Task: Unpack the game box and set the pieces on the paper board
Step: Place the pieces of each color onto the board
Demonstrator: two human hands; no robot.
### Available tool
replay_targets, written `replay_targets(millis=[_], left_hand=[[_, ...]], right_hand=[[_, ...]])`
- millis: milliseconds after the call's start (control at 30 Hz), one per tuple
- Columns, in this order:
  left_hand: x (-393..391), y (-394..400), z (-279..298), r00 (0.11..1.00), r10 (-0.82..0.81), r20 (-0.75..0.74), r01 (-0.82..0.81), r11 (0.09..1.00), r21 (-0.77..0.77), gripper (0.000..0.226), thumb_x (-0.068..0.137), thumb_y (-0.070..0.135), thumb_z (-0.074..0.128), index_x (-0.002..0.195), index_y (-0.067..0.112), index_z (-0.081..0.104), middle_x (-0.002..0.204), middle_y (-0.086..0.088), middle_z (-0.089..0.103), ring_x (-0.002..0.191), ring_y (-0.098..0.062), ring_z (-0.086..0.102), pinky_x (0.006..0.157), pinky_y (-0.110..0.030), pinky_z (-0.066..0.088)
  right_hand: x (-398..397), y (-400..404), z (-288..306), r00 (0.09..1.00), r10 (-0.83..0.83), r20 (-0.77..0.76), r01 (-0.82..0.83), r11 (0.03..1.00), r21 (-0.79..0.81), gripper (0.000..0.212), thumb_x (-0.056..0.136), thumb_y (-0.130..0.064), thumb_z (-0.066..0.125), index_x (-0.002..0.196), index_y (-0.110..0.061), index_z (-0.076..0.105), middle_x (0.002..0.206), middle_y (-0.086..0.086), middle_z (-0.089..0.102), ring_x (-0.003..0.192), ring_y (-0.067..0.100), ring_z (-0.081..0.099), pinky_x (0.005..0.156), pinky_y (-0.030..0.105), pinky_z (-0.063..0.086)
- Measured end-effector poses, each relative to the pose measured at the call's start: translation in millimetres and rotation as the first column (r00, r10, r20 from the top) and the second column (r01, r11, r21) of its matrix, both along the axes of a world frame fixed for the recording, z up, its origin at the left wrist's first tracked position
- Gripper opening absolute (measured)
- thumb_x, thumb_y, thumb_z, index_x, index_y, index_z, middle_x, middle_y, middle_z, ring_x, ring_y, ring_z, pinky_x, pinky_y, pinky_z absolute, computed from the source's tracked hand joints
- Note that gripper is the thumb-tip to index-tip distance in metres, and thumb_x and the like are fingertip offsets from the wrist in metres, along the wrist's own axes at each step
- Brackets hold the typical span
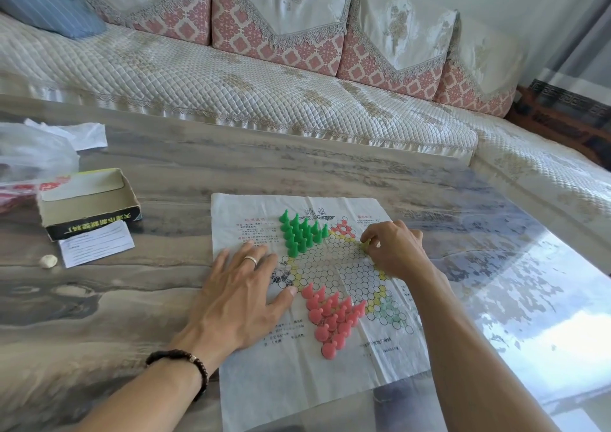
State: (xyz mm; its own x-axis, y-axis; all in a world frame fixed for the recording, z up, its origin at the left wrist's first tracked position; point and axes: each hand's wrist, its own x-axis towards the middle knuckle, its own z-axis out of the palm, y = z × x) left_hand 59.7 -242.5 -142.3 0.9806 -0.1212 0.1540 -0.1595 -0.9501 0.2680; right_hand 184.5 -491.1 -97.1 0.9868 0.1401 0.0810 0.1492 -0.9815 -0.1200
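1. Lying flat on the table [165,173], the paper board [330,375] shows creases and a printed star of circles.
2. Left hand [244,296] rests palm down on the board's left part, fingers straight and spread, holding nothing; a ring [250,259] sits on one finger and a bead bracelet [185,360] on the wrist.
3. Right hand [393,250] hovers low over the board's far right part, fingers curled, pinching a small yellow-green piece [365,244] between thumb and fingertips; most of the piece is hidden by the fingers.
4. Green pieces [301,233] stand upright in a tight triangle on the board's far left point, just beyond the left fingertips.
5. Pink pieces [330,316] stand in a triangle on the near point, just beside the left thumb; several lean.
6. Box [89,200] lies open on the table to the left, well apart from the board, its inside looking bare.
7. Leaflet [96,245] lies partly under the box's near edge, and a small white lump [48,261] sits beside it.
8. Plastic bags [36,154] are bunched at the far left, with something red showing through.
9. Sofa [264,101] with patterned cushions runs behind the table.
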Motion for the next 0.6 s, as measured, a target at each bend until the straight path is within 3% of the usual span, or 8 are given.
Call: replay_targets(millis=[300,433,600], left_hand=[[0,0,0,1.000,0.001,0.000,-0.001,1.000,0.012,0.077,0.083,0.070,0.010,0.143,0.026,0.033,0.156,0.001,0.026,0.146,-0.016,0.011,0.120,-0.042,0.010],[1,0,0,1.000,-0.002,0.003,0.002,1.000,0.011,0.080,0.081,0.071,0.008,0.142,0.026,0.034,0.156,0.001,0.027,0.146,-0.016,0.012,0.120,-0.041,0.010],[1,0,-2,1.000,-0.005,0.001,0.005,1.000,-0.002,0.080,0.082,0.071,0.009,0.144,0.026,0.033,0.156,0.001,0.026,0.147,-0.016,0.011,0.120,-0.042,0.010]], right_hand=[[2,2,1,0.999,0.000,-0.048,0.001,1.000,0.003,0.025,0.089,-0.017,0.055,0.106,-0.030,0.067,0.098,-0.010,0.067,0.113,0.017,0.047,0.097,0.047,0.029],[-2,-7,5,0.999,-0.004,-0.038,0.008,0.993,0.115,0.038,0.087,-0.016,0.056,0.123,-0.028,0.058,0.102,-0.013,0.064,0.113,0.015,0.049,0.099,0.046,0.029],[-9,-30,9,0.993,-0.080,0.092,0.054,0.966,0.253,0.025,0.087,-0.011,0.056,0.105,-0.019,0.072,0.103,-0.003,0.072,0.100,0.016,0.064,0.091,0.046,0.051]])
